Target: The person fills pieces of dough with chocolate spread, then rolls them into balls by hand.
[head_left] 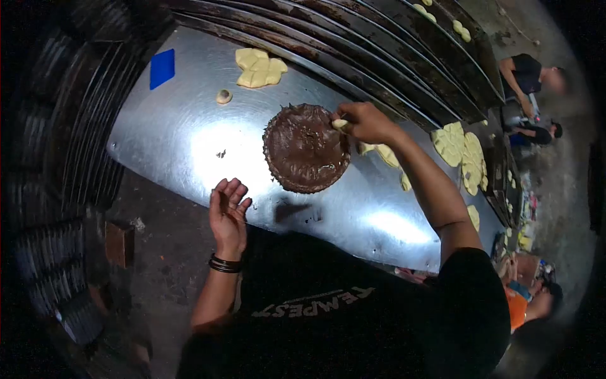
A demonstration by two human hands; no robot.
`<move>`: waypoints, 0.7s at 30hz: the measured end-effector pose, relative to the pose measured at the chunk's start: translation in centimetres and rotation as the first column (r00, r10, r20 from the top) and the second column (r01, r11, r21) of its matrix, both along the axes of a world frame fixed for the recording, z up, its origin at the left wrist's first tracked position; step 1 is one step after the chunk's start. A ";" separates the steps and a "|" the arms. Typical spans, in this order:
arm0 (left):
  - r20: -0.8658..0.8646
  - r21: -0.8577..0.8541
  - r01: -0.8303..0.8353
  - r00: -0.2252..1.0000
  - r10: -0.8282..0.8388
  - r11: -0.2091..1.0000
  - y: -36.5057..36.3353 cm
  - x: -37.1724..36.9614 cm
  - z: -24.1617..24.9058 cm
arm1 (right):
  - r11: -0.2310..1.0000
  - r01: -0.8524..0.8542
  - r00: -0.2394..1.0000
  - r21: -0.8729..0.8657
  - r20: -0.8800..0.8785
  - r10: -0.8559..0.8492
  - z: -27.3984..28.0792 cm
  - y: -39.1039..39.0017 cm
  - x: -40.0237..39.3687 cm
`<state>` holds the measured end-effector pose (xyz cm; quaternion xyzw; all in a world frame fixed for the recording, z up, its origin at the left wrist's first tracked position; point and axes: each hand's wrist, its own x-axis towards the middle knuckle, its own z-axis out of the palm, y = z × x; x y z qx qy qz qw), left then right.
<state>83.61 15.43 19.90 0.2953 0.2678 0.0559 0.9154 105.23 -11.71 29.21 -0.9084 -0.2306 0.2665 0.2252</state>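
Note:
A round container (273, 155) heaped with thick brown paste stands on the metal table, its rim coated and ragged. My right hand (369, 124) is closed at the far right side of the rim. A small pale yellow piece (340, 124) shows between its fingertips; whether it is dough or a tool's handle I cannot tell. My left hand (229, 211) hovers by the near table edge, palm up, fingers loosely curled and apart, holding nothing. Beyond the container sits a small dough round (224, 96) with a brown dab on top, near a cluster of flattened dough pieces (259, 68).
The shiny metal table (158, 129) carries a blue scraper (162, 69) at its far left. More dough pieces (464, 151) lie at the right. Stacked dark trays (353, 50) line the far side. Other people (527, 79) are at the right. A brown block (119, 244) stands on the floor.

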 end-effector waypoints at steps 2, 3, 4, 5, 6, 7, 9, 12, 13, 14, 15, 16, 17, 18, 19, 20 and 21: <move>0.037 0.026 0.062 0.997 -0.063 0.998 1.5 1.2 0.2 | 0.940 0.295 0.830 0.172 -0.533 -0.163 0.8 -1.8 0.4; 0.041 0.029 0.097 0.994 -0.098 0.995 2.3 1.9 0.3 | 0.907 0.367 0.776 0.208 -0.606 -0.175 1.8 -2.2 -0.3; 0.045 0.042 0.120 0.992 -0.122 0.992 2.7 2.9 0.7 | 0.859 0.454 0.719 0.235 -0.666 -0.197 2.7 -2.2 -0.9; 0.047 0.060 0.143 0.988 -0.146 0.988 3.2 3.8 1.3 | 0.802 0.523 0.698 0.289 -0.684 -0.209 3.3 -2.4 -1.5; 0.050 0.082 0.166 0.984 -0.171 0.983 3.7 4.8 1.9 | 0.733 0.587 0.679 0.343 -0.702 -0.215 3.8 -2.4 -1.9; 0.080 0.075 0.172 0.981 -0.178 0.982 4.0 5.8 2.5 | 0.647 0.643 0.657 0.410 -0.729 -0.192 4.4 -2.2 -2.0; 0.139 0.135 0.191 0.968 -0.210 0.972 4.6 7.8 3.9 | 0.442 0.727 0.629 0.526 -0.768 -0.121 6.1 -1.3 -2.3; 0.219 0.269 0.177 0.946 -0.239 0.947 4.6 10.4 5.5 | 0.240 0.766 0.626 0.597 -0.777 -0.065 7.0 -0.5 -2.6; 0.253 0.285 0.185 0.932 -0.260 0.940 4.1 11.2 6.3 | 0.177 0.763 0.633 0.621 -0.774 -0.009 6.7 -0.5 -2.7; 0.284 0.304 0.191 0.917 -0.280 0.933 3.4 11.9 7.2 | 0.092 0.777 0.620 0.622 -0.783 0.057 6.1 -0.3 -3.0; 0.298 0.336 0.226 0.895 -0.331 0.914 2.7 12.6 7.8 | 0.010 0.791 0.605 0.611 -0.786 0.130 5.1 0.1 -3.6; 0.303 0.374 0.279 0.864 -0.401 0.884 1.9 13.2 7.6 | -0.065 0.806 0.587 0.588 -0.782 0.207 3.9 0.6 -4.1; 0.306 0.414 0.329 0.828 -0.470 0.849 0.9 13.5 7.6 | -0.139 0.826 0.563 0.546 -0.795 0.227 2.2 1.1 -5.1; 0.233 0.473 0.417 0.790 -0.566 0.776 -0.2 13.7 8.1 | -0.161 0.851 0.525 0.501 -0.798 0.295 0.9 1.7 -6.0; 0.237 0.475 0.501 0.719 -0.653 0.724 -1.2 13.4 8.2 | -0.184 0.871 0.491 0.455 -0.806 0.332 -0.2 2.5 -7.2; 0.195 0.452 0.575 0.682 -0.705 0.682 -2.1 12.9 8.0 | -0.203 0.891 0.453 0.406 -0.811 0.369 -1.0 3.4 -8.5; 0.214 0.491 0.597 0.623 -0.752 0.634 -2.9 12.3 7.7 | -0.148 0.911 0.404 0.384 -0.770 0.493 -1.8 3.6 -9.3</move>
